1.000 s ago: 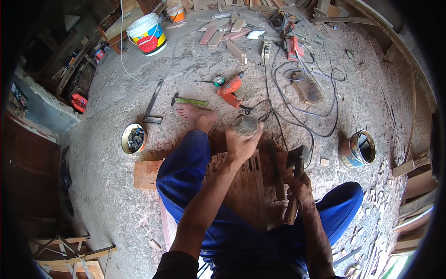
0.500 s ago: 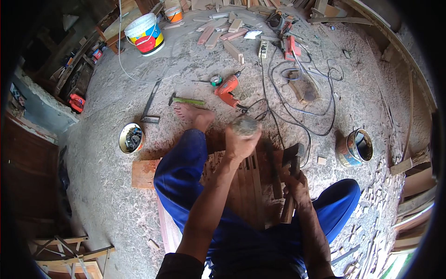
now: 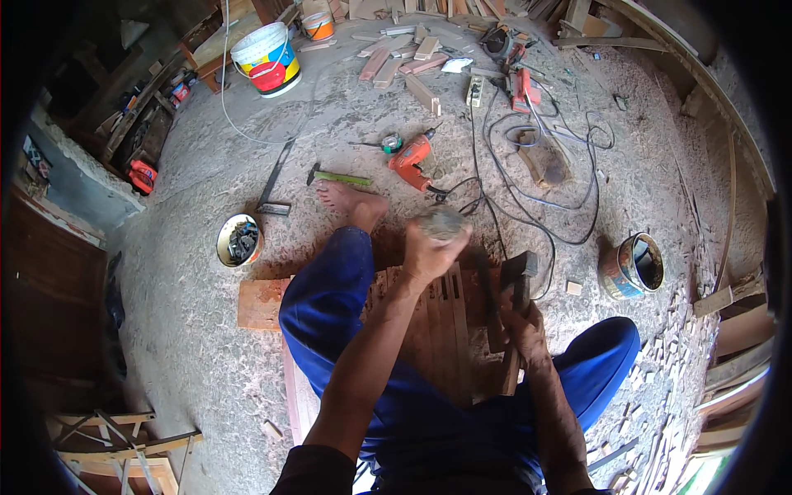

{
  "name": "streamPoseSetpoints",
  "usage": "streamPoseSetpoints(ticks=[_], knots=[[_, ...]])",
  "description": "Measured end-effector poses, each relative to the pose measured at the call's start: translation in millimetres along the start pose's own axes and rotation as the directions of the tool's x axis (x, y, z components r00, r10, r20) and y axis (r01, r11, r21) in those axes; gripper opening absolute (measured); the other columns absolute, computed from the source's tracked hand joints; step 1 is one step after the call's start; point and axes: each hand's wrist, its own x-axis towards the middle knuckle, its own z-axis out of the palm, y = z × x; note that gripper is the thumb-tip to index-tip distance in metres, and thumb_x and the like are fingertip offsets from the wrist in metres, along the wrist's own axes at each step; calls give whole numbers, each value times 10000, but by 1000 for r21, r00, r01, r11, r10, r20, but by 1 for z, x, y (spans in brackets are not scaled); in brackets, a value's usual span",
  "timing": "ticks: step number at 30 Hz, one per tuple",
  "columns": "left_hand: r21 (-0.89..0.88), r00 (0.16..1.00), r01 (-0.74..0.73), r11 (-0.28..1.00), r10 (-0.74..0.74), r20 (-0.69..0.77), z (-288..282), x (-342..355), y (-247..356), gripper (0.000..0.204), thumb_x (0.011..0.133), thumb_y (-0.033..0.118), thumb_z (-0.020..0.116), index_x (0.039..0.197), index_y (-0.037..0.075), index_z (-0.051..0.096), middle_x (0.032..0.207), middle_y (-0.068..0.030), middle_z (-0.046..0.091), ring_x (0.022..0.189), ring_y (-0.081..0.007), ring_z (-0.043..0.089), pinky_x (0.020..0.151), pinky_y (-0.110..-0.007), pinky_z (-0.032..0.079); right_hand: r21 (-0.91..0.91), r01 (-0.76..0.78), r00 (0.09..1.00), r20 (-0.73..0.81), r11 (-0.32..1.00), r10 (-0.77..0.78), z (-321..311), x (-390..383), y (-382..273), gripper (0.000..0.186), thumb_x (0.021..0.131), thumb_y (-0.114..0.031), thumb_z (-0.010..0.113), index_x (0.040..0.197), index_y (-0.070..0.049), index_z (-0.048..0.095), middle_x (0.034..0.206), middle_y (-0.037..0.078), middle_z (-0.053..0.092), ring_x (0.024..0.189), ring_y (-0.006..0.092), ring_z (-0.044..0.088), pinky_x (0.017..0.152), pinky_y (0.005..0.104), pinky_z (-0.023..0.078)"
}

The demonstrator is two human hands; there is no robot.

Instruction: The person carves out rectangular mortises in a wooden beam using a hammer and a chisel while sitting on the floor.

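Observation:
My left hand (image 3: 431,256) is closed round an upright tool whose round, worn, greyish end (image 3: 442,223) faces up; the rest is hidden below my fist. My right hand (image 3: 525,330) grips a hammer (image 3: 519,267) with a dark blocky head and a wooden handle. The hammer head stands apart from the worn end, to its right and nearer to me. Between my legs lie several wooden strips side by side (image 3: 422,337), with dark slots near their far ends. They rest across a reddish wooden beam (image 3: 261,304).
A red drill (image 3: 410,161), a green-handled hammer (image 3: 342,178) and a metal square (image 3: 274,208) lie ahead by my bare foot. Small buckets stand left (image 3: 240,240) and right (image 3: 634,266). Black cables (image 3: 516,206) loop across the floor. Wood offcuts (image 3: 421,62) lie farther off.
The view has shifted slightly, with floor things a little farther right in it. Both hands keep their holds and have hardly moved.

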Motion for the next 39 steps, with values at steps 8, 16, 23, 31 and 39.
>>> streamPoseSetpoints(ticks=[8, 16, 23, 31, 39], knots=[[-36, 999, -32, 999, 30, -45, 0, -7, -4, 126, 814, 75, 776, 859, 26, 669, 759, -32, 690, 671, -107, 625, 626, -290, 520, -81, -57, 993, 99, 995, 65, -4, 5, 25, 158, 920, -63, 568, 1065, -20, 526, 631, 52, 534, 443, 147, 489, 415, 289, 403], [-69, 992, 17, 997, -26, -126, -9, -7, -9, 124, 822, 58, 757, 777, 9, 651, 711, -25, 664, 617, -107, 598, 589, -298, 480, -54, 28, 985, 174, 998, -18, 1, -2, 6, 555, 846, -129, 705, 1332, -18, 463, 828, 65, 626, 583, 141, 579, 527, 273, 493], [-63, 998, 53, 997, -55, -38, -8, -3, -4, 90, 811, 31, 722, 776, 10, 642, 721, -33, 673, 608, -118, 608, 569, -310, 478, -682, 419, 908, 320, 600, -270, 35, -28, -89, 726, 853, -94, 656, 1481, -18, 301, 1038, 268, 668, 910, 407, 688, 743, 467, 554], [48, 978, -198, 979, 200, -52, -21, -12, 1, 146, 798, -3, 658, 944, -7, 652, 857, -80, 685, 745, -218, 659, 676, -366, 528, -726, 619, 776, 506, 301, -377, 75, -63, -179, 683, 867, -49, 629, 1478, -91, 328, 1091, 300, 655, 957, 490, 659, 780, 499, 561], [-39, 989, -143, 989, 141, -47, -21, -22, -18, 239, 804, -39, 670, 1040, -6, 657, 989, -97, 690, 906, -202, 658, 782, -324, 526, -802, 578, 776, 597, -150, -204, 93, -44, -168, 826, 784, -46, 686, 1507, -62, 287, 1054, 269, 654, 810, 445, 682, 744, 511, 571]])
